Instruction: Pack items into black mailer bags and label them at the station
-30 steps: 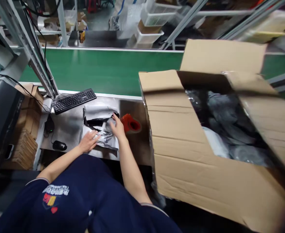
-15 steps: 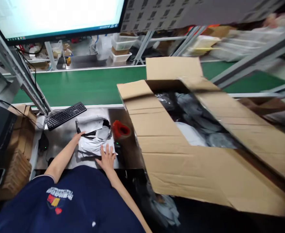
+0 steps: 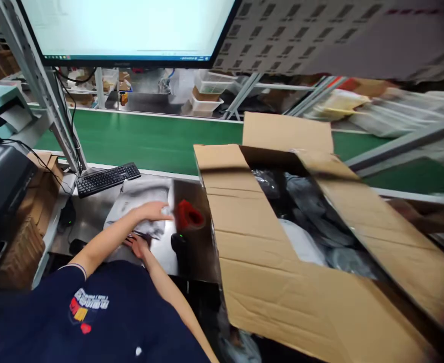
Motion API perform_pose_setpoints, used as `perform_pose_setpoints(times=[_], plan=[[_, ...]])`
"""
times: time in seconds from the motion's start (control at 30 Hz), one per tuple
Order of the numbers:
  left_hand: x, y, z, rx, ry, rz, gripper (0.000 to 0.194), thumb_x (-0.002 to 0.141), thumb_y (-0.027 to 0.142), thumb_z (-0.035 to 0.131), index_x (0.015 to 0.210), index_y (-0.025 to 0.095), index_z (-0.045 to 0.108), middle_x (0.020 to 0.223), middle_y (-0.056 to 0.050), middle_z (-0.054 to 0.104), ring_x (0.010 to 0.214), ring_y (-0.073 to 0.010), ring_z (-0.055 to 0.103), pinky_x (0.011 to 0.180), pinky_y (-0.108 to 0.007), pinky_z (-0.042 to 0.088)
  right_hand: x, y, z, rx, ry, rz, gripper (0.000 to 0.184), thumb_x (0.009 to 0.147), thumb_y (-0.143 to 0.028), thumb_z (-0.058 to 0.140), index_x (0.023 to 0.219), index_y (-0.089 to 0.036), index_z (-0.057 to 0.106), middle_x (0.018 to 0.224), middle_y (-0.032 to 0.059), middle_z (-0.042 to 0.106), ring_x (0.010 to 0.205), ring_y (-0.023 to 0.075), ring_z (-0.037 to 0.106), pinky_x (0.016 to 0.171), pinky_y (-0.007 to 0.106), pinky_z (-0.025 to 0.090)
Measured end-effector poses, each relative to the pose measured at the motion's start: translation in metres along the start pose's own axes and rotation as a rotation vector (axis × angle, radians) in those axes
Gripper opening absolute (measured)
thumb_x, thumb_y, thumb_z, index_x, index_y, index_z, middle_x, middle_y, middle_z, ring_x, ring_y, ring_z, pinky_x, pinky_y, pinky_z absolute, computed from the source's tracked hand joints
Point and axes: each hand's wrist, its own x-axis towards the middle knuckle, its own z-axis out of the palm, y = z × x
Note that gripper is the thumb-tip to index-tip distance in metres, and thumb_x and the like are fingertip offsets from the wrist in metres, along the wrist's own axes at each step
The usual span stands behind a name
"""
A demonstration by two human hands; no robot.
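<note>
A crumpled white plastic mailing bag (image 3: 142,189) lies on the metal bench in front of me, with a dark strip showing along its lower part. My left hand (image 3: 156,210) reaches across its middle, fingers closed on the white plastic near its right side; motion smears them somewhat. Below the left forearm, my right hand (image 3: 137,244) is at the bag's lower edge. Its fingers curl onto the plastic beside the dark strip. Whether that strip is an opening or the contents, I cannot tell. Just right of the bag sits a red ring-shaped object (image 3: 189,214), blurred.
A large open cardboard box (image 3: 256,242) holding clear plastic-wrapped dark items stands at right. A keyboard (image 3: 108,179) lies behind the bag, below a monitor (image 3: 127,30). Beyond runs a green conveyor belt (image 3: 142,138). A black device (image 3: 179,244) with a green light stands near the bag.
My left hand has crossed from the bag's left edge to its right side. My right hand has moved left, under the left forearm. The bag has turned and shifted left.
</note>
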Motion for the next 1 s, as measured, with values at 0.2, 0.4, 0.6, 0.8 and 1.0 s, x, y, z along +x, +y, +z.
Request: perform_pose_setpoints(times=[0.2,0.4,0.6,0.8,1.0], plan=[[-0.128,-0.039,0.066,0.16,0.035,-0.163,0.072,0.1,0.042,0.067,0.161,0.006,0.053,0.173,-0.03,0.036,0.163,-0.0524,0.031,0.13,-0.077,0.029,-0.046,0.029,-0.067,-0.007,0.007,0.29,0.03,0.081,-0.049,0.079,0.081,-0.021,0.067,0.081,0.0124,0.077,0.065,0.0237,0.073,0.062,0.038,0.061],[-0.215,-0.095,0.101,0.263,-0.079,-0.125,0.073,0.091,0.041,0.078,0.161,0.03,0.057,0.176,-0.017,0.039,0.163,-0.0446,0.036,0.131,-0.062,0.041,-0.065,0.021,-0.097,0.244,0.171,0.091,0.044,0.09,-0.069,0.058,0.099,-0.027,0.067,0.111,0.0127,0.079,0.115,0.0304,0.077,0.099,0.05,0.064],[-0.176,-0.115,0.099,0.285,-0.08,-0.128,0.068,0.093,0.03,0.076,0.158,0.021,0.059,0.181,-0.021,0.024,0.168,-0.0465,0.021,0.131,-0.067,0.035,-0.016,-0.023,-0.078,0.099,0.286,-0.039,0.054,0.105,-0.067,0.03,0.11,-0.026,0.063,0.124,0.0174,0.074,0.12,0.027,0.074,0.098,0.043,0.063],[-0.152,-0.122,0.091,0.301,-0.085,-0.087,0.066,0.092,0.032,0.077,0.152,0.011,0.059,0.181,-0.026,0.018,0.169,-0.0457,0.016,0.131,-0.06,0.037,0.015,-0.058,-0.097,-0.155,0.381,-0.007,0.055,0.104,-0.063,0.032,0.127,-0.02,0.058,0.117,0.0199,0.074,0.099,0.0289,0.078,0.084,0.048,0.066],[-0.147,-0.133,0.077,0.294,-0.134,-0.013,0.072,0.088,0.024,0.075,0.155,0.01,0.054,0.181,-0.024,0.024,0.17,-0.0423,0.016,0.133,-0.055,0.033,0.001,-0.056,-0.103,-0.516,0.605,-0.233,0.09,0.079,-0.038,0.064,0.16,-0.014,0.032,0.17,0.0281,0.037,0.16,0.0366,0.038,0.131,0.059,0.035]])
